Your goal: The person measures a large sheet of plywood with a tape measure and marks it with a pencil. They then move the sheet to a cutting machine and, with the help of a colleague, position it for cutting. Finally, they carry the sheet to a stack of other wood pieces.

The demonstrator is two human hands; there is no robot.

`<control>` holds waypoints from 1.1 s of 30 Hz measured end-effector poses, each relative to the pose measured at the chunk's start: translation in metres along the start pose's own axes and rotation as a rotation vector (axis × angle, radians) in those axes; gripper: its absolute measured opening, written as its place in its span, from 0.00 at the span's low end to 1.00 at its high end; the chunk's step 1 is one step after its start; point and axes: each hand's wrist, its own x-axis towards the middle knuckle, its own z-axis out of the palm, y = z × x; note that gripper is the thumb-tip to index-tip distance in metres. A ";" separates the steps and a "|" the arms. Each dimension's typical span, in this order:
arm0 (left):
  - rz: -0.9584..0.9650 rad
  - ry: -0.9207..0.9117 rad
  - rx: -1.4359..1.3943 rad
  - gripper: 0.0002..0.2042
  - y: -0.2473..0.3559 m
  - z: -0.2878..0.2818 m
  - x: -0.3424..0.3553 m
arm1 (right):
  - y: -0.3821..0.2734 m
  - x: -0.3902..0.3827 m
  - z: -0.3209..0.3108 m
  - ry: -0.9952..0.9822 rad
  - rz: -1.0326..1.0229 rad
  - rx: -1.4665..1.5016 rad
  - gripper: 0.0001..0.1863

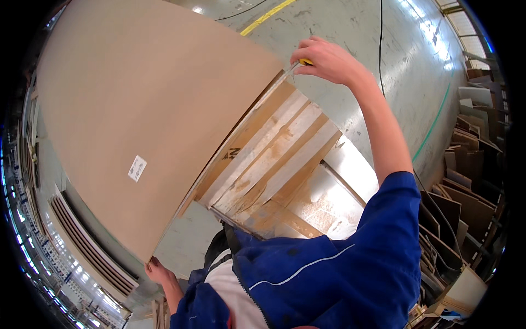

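Fingers of the right grip were curled round a yellow tape, just beyond the right corner of the brown board. From there a thin pale blade ran along the board's near edge, toward its left corner. At that left corner was the left grip, its fingertips touching the corner; one cannot tell whether they pinched the blade's end, the board itself or both.

The board lay broad and flat before the person, its near edge slanting across the view between the two grips. A small white label sat on its face, nearer the left corner than the right. Just beside the near edge, on the person's side, was a brown panel banded with white strips, partly hidden by the board and bearing a dark marking close to that edge. Beyond the panel's near side a shiny pale sheet caught the light.

The person wore a blue jacket over a white shirt. Past the board's right corner, the grey floor carried a yellow line and a black cable. Offcuts stood crowded along the floor's right edge.
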 end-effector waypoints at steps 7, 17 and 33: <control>-0.049 -0.145 0.121 0.14 -0.003 -0.017 0.013 | 0.010 0.010 0.014 0.000 0.024 -0.011 0.22; -0.356 -0.162 0.126 0.20 0.022 -0.032 0.035 | 0.015 0.008 0.034 0.167 0.019 -0.012 0.23; -0.543 -0.233 0.556 0.45 0.102 0.061 0.074 | 0.015 0.006 0.042 0.308 0.003 0.034 0.20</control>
